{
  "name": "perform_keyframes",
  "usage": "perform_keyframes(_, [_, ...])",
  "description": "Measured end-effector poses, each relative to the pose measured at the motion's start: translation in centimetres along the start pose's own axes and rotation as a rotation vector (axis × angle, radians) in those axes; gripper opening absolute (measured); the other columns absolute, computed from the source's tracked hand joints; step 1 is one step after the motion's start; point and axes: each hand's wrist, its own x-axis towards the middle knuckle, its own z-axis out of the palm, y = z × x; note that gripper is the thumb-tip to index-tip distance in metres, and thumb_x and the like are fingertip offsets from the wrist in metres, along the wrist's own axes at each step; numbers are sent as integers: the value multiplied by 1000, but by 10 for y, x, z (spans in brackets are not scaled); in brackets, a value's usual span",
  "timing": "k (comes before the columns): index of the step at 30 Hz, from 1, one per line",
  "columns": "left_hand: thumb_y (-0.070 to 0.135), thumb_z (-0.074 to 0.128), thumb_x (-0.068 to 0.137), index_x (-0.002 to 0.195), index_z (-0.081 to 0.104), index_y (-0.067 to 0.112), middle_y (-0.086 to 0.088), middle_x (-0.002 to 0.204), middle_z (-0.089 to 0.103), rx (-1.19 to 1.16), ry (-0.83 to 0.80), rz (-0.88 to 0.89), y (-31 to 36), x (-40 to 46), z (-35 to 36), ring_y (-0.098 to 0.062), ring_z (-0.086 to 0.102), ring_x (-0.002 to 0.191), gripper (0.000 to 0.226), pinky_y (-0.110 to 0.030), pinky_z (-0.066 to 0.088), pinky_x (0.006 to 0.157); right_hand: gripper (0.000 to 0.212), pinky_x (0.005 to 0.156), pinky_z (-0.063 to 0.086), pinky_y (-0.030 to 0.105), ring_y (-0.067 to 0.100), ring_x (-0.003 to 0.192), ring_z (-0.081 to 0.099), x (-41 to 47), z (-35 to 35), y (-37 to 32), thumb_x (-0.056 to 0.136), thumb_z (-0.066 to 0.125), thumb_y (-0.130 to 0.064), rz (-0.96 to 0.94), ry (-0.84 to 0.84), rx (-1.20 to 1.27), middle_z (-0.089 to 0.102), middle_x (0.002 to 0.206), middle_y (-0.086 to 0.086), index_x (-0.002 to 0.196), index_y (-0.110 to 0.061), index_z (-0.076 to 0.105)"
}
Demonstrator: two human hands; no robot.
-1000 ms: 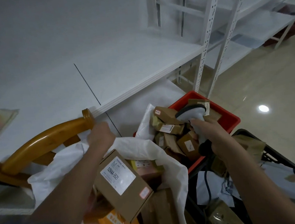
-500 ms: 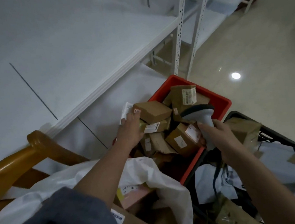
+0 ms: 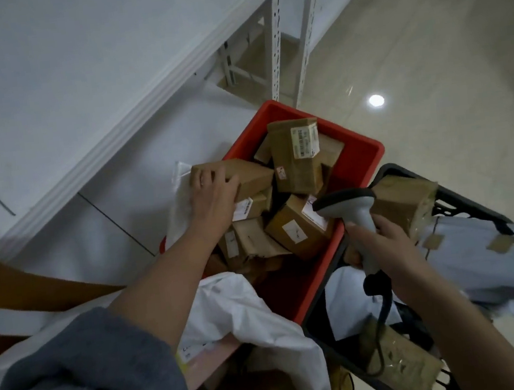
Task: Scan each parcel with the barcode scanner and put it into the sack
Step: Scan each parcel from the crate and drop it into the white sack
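A red crate [image 3: 361,154] holds several brown cardboard parcels with white labels. My left hand [image 3: 214,196] grips one brown parcel [image 3: 247,173] on top of the pile at the crate's left side. My right hand [image 3: 383,244] holds the grey barcode scanner [image 3: 352,212] by its handle, its head over the crate's right edge, pointing at the parcels. The white sack [image 3: 256,316] lies open below the crate, with a pink parcel [image 3: 204,361] and brown boxes inside.
A black crate [image 3: 461,200] to the right holds a taped brown parcel [image 3: 407,203] and pale blue mailer bags [image 3: 488,264]. A white shelf [image 3: 77,87] and slotted uprights [image 3: 275,32] stand behind. A wooden chair [image 3: 19,286] is at the left. Tiled floor lies to the right.
My left hand left the sack and reached up into the red crate, closing on a brown parcel. The scanner hand moved slightly right. The view swung down and right.
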Motion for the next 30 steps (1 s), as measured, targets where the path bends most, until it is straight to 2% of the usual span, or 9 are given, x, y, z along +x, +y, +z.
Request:
perform_keyframes(4, [29,73,81,131,55,21,-7,126,56,-312,125,-62,-3,-19,-42,-29,52,115,53,-41,38,100,15,44,44,24,9,45,52,-19,-10,-11,99,58,-23,-2,27,20,52,69,7,104,-8,60])
perform_keyframes(8, [34,74,82,124,59,24,7,110,59,-771,299,-336,0,-42,-86,-11,56,94,45,-23,45,73,3,41,46,22,7,42,56,-43,-19,-35,99,59,-24,-37,72,80,55,73,8,99,-22,61])
perform_keyframes(12, [19,74,84,124,58,25,4,112,63,-1314,230,-691,4,-65,-120,-6,59,83,44,-23,54,61,14,43,45,24,10,44,56,-68,-30,-56,99,58,-25,-86,51,93,55,70,6,109,-17,63])
perform_keyframes(15, [8,70,87,131,53,21,-5,106,68,-1617,162,-884,7,-85,-139,-13,66,78,50,-22,52,47,20,46,47,26,11,48,59,-85,-36,-74,100,56,-30,-101,-1,86,60,58,-3,107,-14,64])
perform_keyframes(19, [4,66,89,119,54,21,-8,92,65,-1815,101,-1011,8,-112,-160,-25,67,78,37,-29,53,46,27,49,48,28,13,54,61,-108,-40,-96,96,58,-42,-131,-56,65,64,66,1,102,-17,65])
perform_keyframes(22, [7,62,93,109,57,14,-12,95,66,-1920,55,-1031,10,-125,-169,-30,65,82,18,-34,55,52,26,49,48,27,13,54,61,-124,-43,-113,97,56,-42,-204,-99,22,63,66,3,101,-18,65])
perform_keyframes(24, [12,62,94,114,57,13,-13,99,65,-1944,34,-1028,8,-131,-173,-34,63,87,21,-40,54,59,22,45,47,23,9,49,60,-136,-46,-126,99,54,-41,-237,-152,-21,62,68,5,101,-22,65])
perform_keyframes(27, [14,66,91,111,60,14,-12,103,66,-1915,65,-1041,3,-136,-175,-35,64,87,22,-39,54,56,20,45,48,21,13,52,60,-151,-50,-145,98,55,-38,-256,-260,-81,62,77,11,106,-22,65])
perform_keyframes(30, [13,70,88,111,62,13,-12,105,65,-1863,92,-1059,-3,-141,-177,-33,66,84,25,-37,55,55,25,61,48,28,24,72,57,-164,-51,-159,100,52,-35,-317,-320,-168,61,86,11,113,-17,64])
